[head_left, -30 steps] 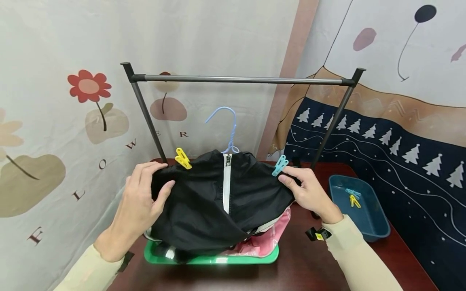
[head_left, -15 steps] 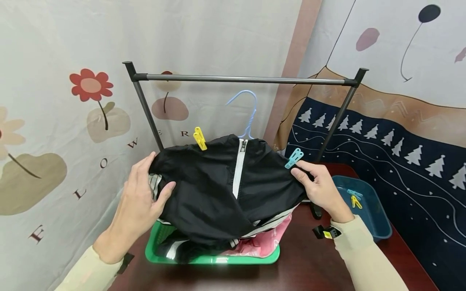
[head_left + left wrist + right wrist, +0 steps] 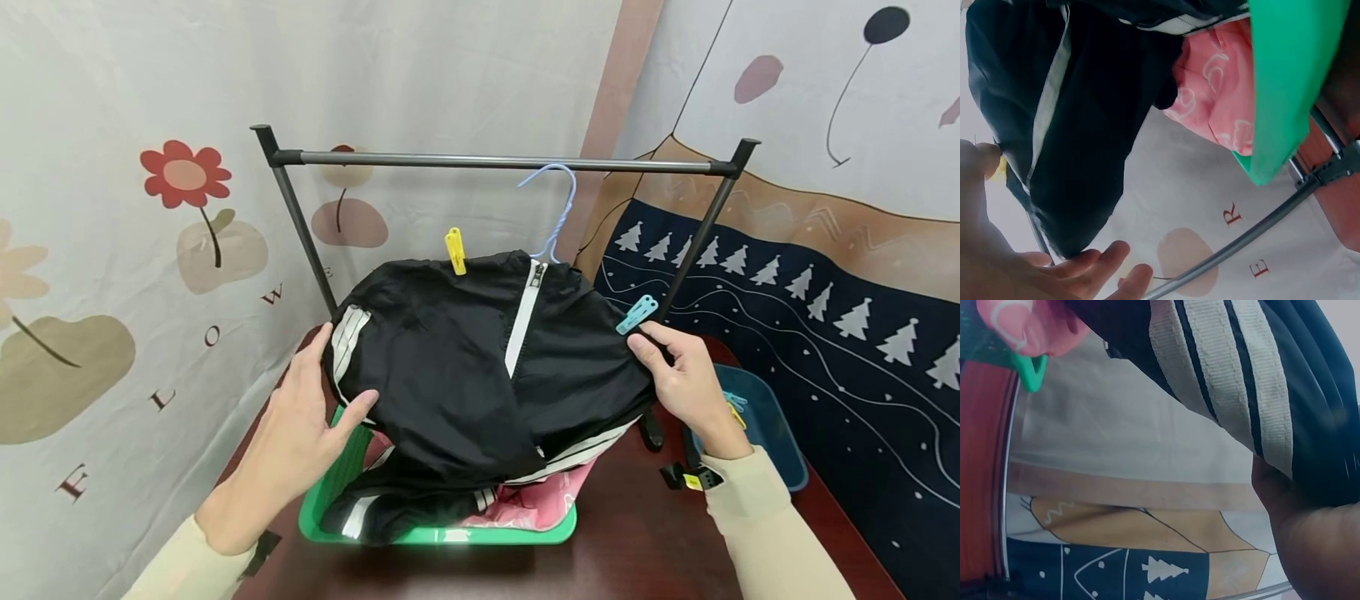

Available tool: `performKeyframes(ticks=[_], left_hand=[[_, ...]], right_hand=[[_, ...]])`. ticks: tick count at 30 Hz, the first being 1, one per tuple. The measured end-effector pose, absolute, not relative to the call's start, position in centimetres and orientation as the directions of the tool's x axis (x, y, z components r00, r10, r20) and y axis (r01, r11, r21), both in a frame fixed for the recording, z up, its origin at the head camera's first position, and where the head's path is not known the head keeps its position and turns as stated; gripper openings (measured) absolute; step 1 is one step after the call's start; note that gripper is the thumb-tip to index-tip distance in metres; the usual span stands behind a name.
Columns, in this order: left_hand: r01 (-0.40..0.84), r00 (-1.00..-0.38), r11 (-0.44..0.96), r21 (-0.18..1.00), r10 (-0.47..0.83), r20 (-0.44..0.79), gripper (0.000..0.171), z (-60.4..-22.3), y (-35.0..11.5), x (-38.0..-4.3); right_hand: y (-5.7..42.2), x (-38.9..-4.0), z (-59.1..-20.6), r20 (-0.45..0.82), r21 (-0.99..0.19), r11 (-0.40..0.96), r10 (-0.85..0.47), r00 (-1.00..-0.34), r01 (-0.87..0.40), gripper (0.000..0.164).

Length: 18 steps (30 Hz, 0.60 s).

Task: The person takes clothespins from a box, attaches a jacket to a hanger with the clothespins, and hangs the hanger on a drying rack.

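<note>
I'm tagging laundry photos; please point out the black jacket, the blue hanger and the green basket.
Black jacket (image 3: 468, 358), head view: front panel.
Blue hanger (image 3: 570, 204), head view: wire hook.
Green basket (image 3: 517, 537), head view: front rim.

Most of the pale-blue wire hanger (image 3: 567, 208) is lost to me inside the black zip-front fabric jacket (image 3: 450, 358), which also covers part of the pink white-patterned cloth (image 3: 543, 504) at five o'clock. At four, the right hand (image 3: 678, 379) partly blocks my view of the dark-blue plastic tub (image 3: 772, 442).
</note>
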<state>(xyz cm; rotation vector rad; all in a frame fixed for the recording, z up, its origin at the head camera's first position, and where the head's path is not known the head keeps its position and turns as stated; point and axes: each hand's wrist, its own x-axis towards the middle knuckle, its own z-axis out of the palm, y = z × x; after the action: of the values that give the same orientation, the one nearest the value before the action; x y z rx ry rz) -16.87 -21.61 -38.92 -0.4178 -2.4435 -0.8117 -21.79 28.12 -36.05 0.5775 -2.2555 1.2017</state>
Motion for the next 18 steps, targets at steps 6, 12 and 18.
performKeyframes(ticks=[6, 12, 18], left_hand=[[0.388, -0.872, 0.786, 0.48, 0.144, 0.468, 0.107, -39.0, -20.7, -16.0], [0.387, -0.891, 0.798, 0.461, 0.196, 0.409, 0.114, -39.2, -19.4, -15.0], [0.408, -0.89, 0.797, 0.445, 0.239, 0.388, 0.119, -39.4, -17.9, -14.0]], right_hand=[[28.7, -21.8, -36.0, 0.609, -0.64, 0.531, -0.091, -0.788, -0.556, 0.016], [29.1, -21.9, -36.0, 0.611, -0.642, 0.542, -0.066, -0.789, -0.542, 0.017], [29.5, -21.9, -35.9, 0.622, -0.641, 0.544, -0.046, -0.782, -0.541, 0.017]])
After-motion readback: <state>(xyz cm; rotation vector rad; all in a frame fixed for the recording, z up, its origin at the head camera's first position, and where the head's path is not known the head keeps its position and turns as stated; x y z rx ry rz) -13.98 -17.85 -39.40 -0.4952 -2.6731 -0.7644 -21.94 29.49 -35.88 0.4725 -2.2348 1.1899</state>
